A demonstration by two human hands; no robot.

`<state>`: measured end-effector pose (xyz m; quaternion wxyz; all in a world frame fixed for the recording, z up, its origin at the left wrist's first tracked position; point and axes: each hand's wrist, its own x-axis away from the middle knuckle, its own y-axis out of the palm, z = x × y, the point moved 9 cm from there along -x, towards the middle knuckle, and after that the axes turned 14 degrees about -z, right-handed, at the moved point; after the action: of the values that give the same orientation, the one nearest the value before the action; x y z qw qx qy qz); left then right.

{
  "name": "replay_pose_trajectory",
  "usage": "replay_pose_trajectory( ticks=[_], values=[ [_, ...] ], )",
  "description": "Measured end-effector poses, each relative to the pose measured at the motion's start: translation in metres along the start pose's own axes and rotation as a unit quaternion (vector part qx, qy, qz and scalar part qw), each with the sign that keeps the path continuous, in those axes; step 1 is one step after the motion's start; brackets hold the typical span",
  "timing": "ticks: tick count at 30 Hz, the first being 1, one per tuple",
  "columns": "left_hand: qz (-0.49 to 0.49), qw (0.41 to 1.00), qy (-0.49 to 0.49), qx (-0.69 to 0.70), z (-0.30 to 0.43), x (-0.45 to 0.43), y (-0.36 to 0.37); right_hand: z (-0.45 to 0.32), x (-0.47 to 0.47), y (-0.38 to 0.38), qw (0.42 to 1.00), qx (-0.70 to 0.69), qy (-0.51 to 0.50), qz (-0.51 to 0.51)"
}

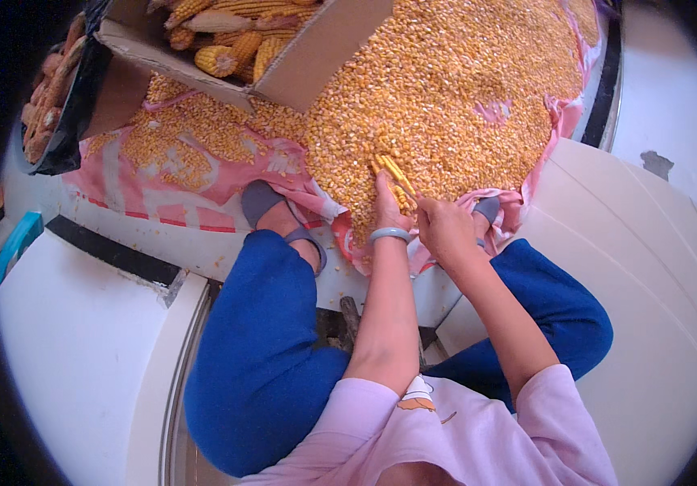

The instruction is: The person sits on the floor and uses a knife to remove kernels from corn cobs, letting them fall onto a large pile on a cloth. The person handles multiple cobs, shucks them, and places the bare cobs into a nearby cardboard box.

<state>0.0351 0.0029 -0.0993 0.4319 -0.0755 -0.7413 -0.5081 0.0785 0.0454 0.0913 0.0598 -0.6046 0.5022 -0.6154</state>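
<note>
My left hand [389, 203] holds a partly shelled yellow corn cob [392, 170], its far end tilted up and left over loose kernels. A pale bangle circles that wrist. Against the cob's right side, my right hand [445, 228] is curled with its fingertips close to the rows of kernels. Whether a slim tool lies in the right hand is hidden by the fingers. Beneath and beyond both hands spreads a thick layer of loose corn kernels [433, 91] on a pink and white cloth [239, 176].
A cardboard box [318, 54] of unshelled corn cobs [227, 58] stands at upper left. Beside it, a dark container [66, 146] holds stripped cobs [47, 103]. My shoes [260, 203] rest at the cloth's near edge. A pale panel [628, 261] lies to the right.
</note>
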Motion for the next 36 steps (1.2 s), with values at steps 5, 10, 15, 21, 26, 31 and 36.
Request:
replay_pose_trajectory(
  ticks=[5, 10, 15, 21, 26, 31, 36],
  values=[
    [-0.002, 1.000, -0.001, -0.014, -0.006, -0.006, -0.002, 0.002, 0.010, -0.002, 0.997, 0.071, 0.033, -0.003],
    [-0.011, 1.000, 0.005, -0.017, -0.006, -0.007, 0.003, 0.001, 0.017, -0.003, 0.996, 0.069, 0.055, -0.024],
    [-0.020, 0.999, -0.024, -0.016, -0.007, -0.008, -0.004, 0.004, 0.014, -0.011, 1.000, 0.019, 0.025, -0.004],
    [0.011, 0.998, -0.052, -0.031, -0.012, -0.006, -0.003, 0.003, 0.002, 0.014, 0.995, 0.077, 0.033, 0.048],
    [0.016, 0.999, -0.042, -0.009, -0.010, -0.004, 0.007, 0.017, -0.006, 0.016, 0.999, 0.040, 0.024, 0.009],
    [-0.003, 0.998, -0.049, -0.043, -0.008, -0.007, 0.003, 0.017, -0.013, 0.011, 0.999, 0.034, -0.002, 0.022],
    [-0.025, 0.997, -0.042, -0.062, -0.005, -0.007, 0.010, 0.026, -0.019, 0.011, 1.000, 0.029, 0.006, 0.009]
  ],
)
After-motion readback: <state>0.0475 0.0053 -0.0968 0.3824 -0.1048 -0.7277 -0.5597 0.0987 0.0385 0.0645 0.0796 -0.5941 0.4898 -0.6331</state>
